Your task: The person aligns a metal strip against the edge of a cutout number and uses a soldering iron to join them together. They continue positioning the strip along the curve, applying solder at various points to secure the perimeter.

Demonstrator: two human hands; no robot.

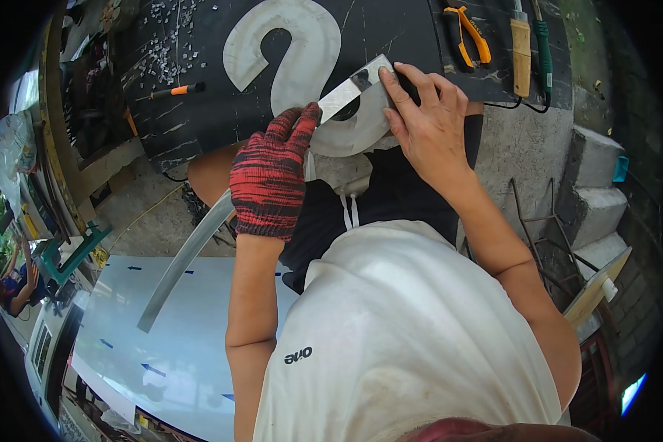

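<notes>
A flat grey metal piece, curved like an S or a 2, lies on the black marbled tabletop. My left hand, in a red and black knit glove, is closed round a long metal strip. The strip trails down to the lower left, and its upper part runs along the lower curve of the piece. Bare, my right hand presses thumb and fingers on the strip's bent end, at the right side of the curve.
Orange-handled pliers, a wooden-handled tool and a green-handled tool lie at the right. Small metal bits and an orange-black tool are at the left. A person is at the far left.
</notes>
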